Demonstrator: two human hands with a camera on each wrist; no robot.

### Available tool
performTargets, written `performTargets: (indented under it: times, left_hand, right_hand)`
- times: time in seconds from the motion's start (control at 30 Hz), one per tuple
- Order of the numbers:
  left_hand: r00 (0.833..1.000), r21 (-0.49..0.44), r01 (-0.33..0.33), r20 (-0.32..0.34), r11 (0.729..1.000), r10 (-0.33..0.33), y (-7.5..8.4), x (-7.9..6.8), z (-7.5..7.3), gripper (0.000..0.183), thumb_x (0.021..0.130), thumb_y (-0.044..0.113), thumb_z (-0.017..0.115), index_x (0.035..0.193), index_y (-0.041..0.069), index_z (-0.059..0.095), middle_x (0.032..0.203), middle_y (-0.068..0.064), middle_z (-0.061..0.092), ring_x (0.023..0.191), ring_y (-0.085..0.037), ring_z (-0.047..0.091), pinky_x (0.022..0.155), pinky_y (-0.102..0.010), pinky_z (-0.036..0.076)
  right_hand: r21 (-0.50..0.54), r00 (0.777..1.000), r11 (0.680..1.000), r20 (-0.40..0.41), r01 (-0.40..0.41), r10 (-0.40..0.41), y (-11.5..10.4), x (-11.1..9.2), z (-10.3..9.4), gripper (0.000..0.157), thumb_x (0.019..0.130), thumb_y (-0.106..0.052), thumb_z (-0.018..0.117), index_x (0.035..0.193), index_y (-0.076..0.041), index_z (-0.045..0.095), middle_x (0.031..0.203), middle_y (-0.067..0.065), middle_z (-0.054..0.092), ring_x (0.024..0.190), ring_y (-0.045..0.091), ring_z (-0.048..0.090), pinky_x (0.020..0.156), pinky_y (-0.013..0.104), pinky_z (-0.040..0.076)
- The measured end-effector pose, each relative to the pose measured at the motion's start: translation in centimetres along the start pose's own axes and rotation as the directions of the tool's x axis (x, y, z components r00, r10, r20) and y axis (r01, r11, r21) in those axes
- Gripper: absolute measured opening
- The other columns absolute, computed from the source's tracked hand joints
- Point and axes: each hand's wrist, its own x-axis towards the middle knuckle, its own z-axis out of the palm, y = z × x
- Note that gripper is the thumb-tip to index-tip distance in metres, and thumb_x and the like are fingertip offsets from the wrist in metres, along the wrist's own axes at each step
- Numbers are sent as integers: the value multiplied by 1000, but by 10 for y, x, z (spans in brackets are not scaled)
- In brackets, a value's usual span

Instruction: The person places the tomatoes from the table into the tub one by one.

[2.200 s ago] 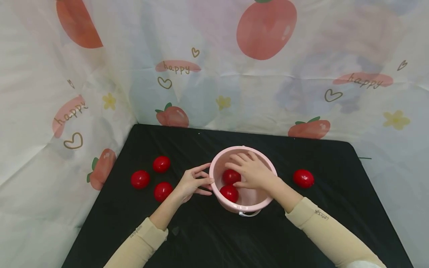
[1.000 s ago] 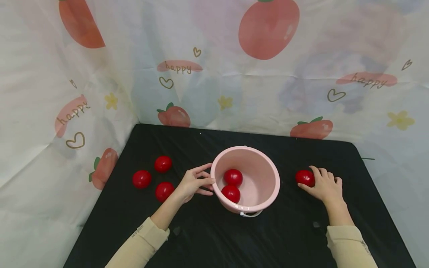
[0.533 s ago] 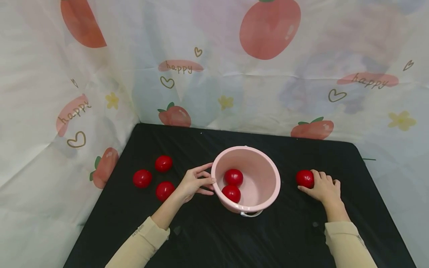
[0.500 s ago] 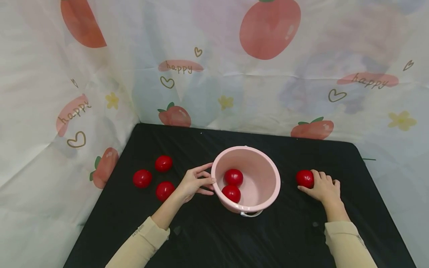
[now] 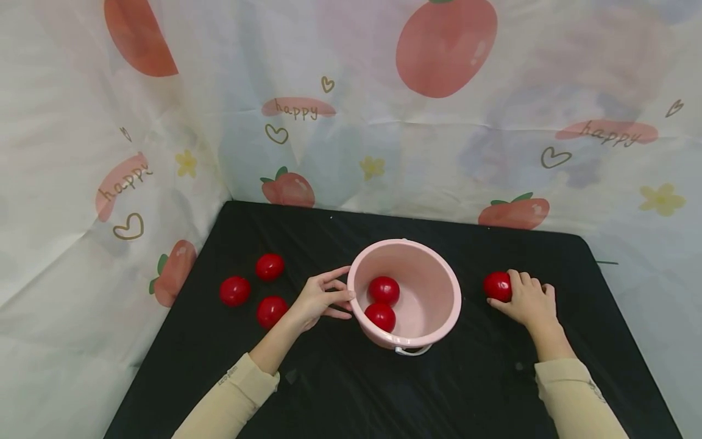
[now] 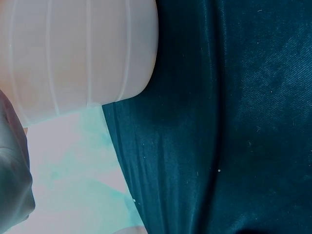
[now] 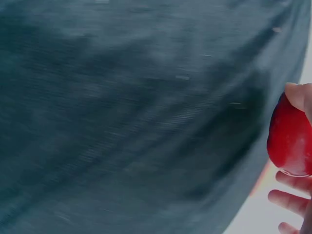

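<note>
A pink bucket [image 5: 450, 317] with a white handle stands on the black cloth. Two glossy red balls, one farther back [image 5: 384, 290] and one nearer [image 5: 381, 317], lie inside it. My left hand [image 5: 317, 300] touches the bucket's left rim with extended, spread fingers and thumb; in the left wrist view the bucket's ribbed side [image 6: 73, 53] appears beside that hand [image 6: 12, 170]. On the right, my right hand [image 5: 529, 299] grips another red ball [image 5: 496, 286] between thumb and fingers. The right wrist view shows this ball [image 7: 290, 139] held apart from the cloth, partly cut off by the frame edge.
Left of the bucket, several red balls rest on the black-covered table [image 5: 439, 396]: one at the back [image 5: 270, 267], one at the left [image 5: 234, 291], one beside my left wrist [image 5: 272, 311]. A printed curtain [image 5: 351, 146] closes off the back and left sides.
My right hand has come out of the bucket, moved right to the lone red ball, closed round it and raised it slightly. My left hand has stayed at the rim.
</note>
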Motion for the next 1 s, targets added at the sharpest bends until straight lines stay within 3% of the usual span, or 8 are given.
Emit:
performTargets:
  times: [0.23, 0.4, 0.57, 0.8, 1.0]
  left_hand:
    - [1000, 7, -4, 2, 1000, 4, 1, 0, 0, 58, 80, 6, 69, 133, 13, 47, 88, -10, 61, 69, -21, 67, 64, -42, 55]
    - [1000, 6, 3, -1, 1000, -3, 1, -1, 0, 59, 81, 6, 68, 134, 13, 45, 88, -9, 61, 69, -21, 67, 64, -42, 55]
    - [1000, 5, 7, 1, 1000, -7, 3, -2, 1, 60, 82, 5, 67, 136, 12, 43, 88, -7, 61, 69, -20, 67, 65, -42, 55]
    - [1000, 2, 8, -3, 1000, -8, 1, -1, 1, 58, 81, 5, 68, 134, 13, 46, 88, -9, 61, 69, -21, 67, 64, -42, 55]
    - [1000, 5, 2, -3, 1000, -2, 1, -1, 1, 58, 80, 6, 69, 133, 13, 47, 88, -10, 61, 70, -22, 67, 64, -42, 55]
  right_hand:
    - [-68, 986, 993, -123, 101, -109, -29, 9, -49, 80, 65, -33, 77, 124, 3, 36, 113, 29, 42, 101, 47, 38, 86, 65, 24]
    - [-127, 954, 973, -208, 194, -217, -59, 10, -82, 82, 62, -35, 79, 124, 1, 39, 114, 25, 46, 103, 41, 41, 89, 62, 27]
    - [-168, 914, 942, -244, 290, -324, -91, 6, -106, 81, 62, -38, 79, 124, -2, 42, 116, 20, 47, 103, 38, 43, 89, 58, 29]
    - [-256, 848, 871, -233, 419, -477, -128, -1, -113, 81, 58, -41, 80, 122, -4, 47, 114, 17, 51, 102, 34, 47, 92, 56, 31]
    - [-292, 766, 783, -199, 549, -612, -149, -4, -102, 78, 59, -43, 78, 120, -4, 49, 110, 15, 53, 98, 31, 50, 91, 52, 34]
